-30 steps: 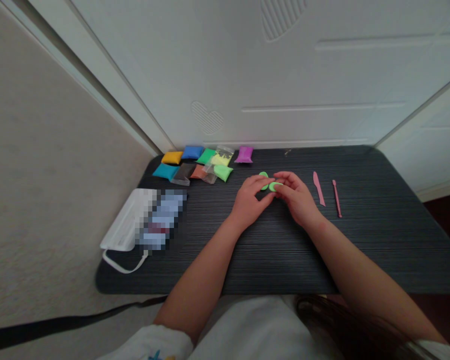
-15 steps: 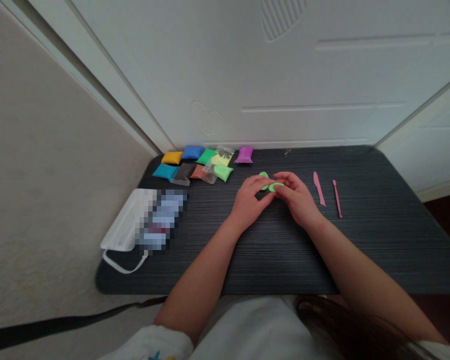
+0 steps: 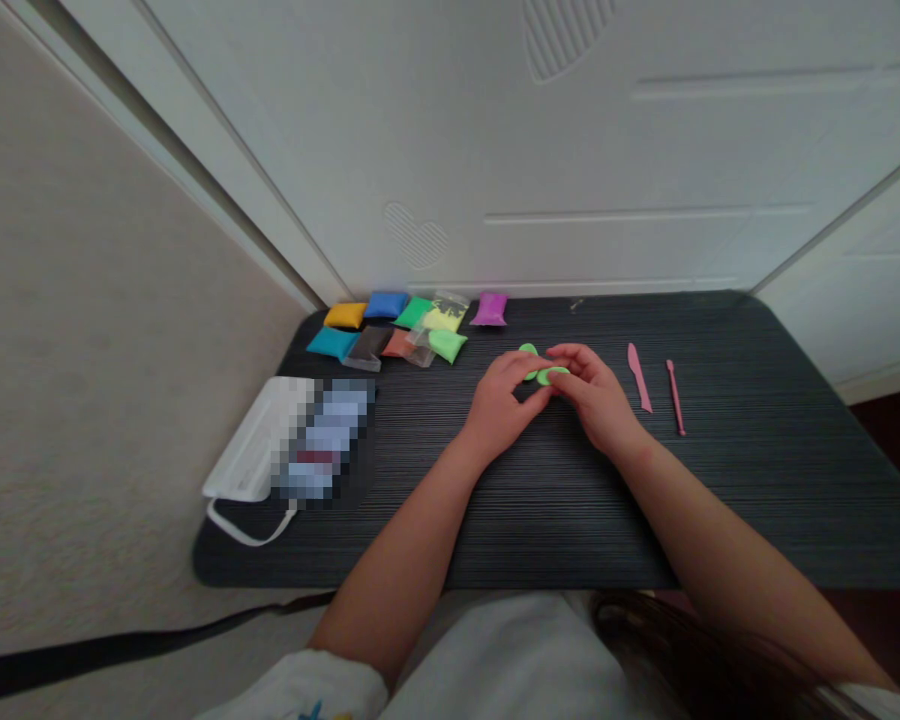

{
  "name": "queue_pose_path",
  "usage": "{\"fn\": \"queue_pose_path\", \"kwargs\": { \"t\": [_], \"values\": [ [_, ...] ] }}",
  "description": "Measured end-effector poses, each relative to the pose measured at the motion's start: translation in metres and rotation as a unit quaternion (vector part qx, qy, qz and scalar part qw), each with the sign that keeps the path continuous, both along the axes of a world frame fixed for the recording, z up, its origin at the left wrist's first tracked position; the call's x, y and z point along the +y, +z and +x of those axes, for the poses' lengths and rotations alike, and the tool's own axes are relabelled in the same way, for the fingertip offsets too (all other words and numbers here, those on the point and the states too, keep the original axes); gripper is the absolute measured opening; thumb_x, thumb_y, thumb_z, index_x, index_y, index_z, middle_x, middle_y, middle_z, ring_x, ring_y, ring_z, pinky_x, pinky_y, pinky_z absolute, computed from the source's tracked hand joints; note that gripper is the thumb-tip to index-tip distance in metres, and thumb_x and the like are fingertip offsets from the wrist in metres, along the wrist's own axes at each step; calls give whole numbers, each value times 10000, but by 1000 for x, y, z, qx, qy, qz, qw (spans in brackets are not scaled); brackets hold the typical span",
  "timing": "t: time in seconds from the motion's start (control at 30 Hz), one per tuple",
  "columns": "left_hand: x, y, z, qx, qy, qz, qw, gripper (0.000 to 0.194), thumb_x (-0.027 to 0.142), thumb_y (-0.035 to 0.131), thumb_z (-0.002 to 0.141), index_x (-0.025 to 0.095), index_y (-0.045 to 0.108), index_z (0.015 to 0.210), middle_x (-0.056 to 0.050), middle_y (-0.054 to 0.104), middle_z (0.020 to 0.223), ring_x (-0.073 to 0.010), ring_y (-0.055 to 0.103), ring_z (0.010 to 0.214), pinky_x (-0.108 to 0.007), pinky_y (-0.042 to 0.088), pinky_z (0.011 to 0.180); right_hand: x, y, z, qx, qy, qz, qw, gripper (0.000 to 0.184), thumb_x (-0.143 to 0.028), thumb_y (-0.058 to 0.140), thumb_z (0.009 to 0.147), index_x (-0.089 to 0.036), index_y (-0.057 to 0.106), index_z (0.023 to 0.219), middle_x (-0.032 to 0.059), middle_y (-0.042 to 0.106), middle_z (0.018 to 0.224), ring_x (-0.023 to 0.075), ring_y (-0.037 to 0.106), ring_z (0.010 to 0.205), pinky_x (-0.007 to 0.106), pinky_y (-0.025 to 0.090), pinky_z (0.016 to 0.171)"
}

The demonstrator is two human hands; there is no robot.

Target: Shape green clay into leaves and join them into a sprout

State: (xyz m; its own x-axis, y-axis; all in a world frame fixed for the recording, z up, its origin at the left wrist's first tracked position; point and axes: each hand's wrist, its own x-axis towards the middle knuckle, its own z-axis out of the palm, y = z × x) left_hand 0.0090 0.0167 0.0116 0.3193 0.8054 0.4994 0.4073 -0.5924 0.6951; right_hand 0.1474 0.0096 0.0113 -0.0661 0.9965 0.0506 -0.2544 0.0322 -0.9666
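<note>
Nearer the far edge of the table [image 3: 540,520] than the near one, a green clay lump [image 3: 552,377] sits at the fingertips of both hands. The right hand [image 3: 598,402], half curled, pinches it under the thumb; the left hand [image 3: 501,397] bends loosely towards it, though whether it grips I cannot tell. Light, even pressure should suit clay this soft-looking, with the left fingers kept from denting the second lump [image 3: 528,355], partly hidden behind them. Towards the right edge lies a pink knife [image 3: 640,378].
</note>
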Motion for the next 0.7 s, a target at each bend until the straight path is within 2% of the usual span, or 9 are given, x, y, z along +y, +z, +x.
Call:
{"fn": "queue_pose_path", "kwargs": {
  "t": [0.13,0.4,0.7],
  "values": [
    [-1,2,0,6,-4,9,1000,275,237,564,742,221,545,1015,-43,576,1034,-165,497,1019,-365,404,895,0,-1,0,-6,3,-2,1000,247,-182,593,679,-235,530,912,-32,580,808,102,540,758,252,401,695],
    [-2,1,1,8,-3,5,1000,223,215,550,747,212,563,970,-44,572,1017,-165,505,1001,-367,408,890,-1,0,-2,-29,6,1,1000,247,-189,585,675,-236,525,911,-28,580,822,113,543,784,275,404,743],
    [0,1,-1,10,1,10,1000,219,230,558,745,204,572,962,-46,582,1009,-158,509,999,-352,408,896,-1,0,-1,-25,-5,-4,1000,236,-203,600,667,-232,534,892,-36,568,789,99,524,720,248,402,678]
  ]
}}
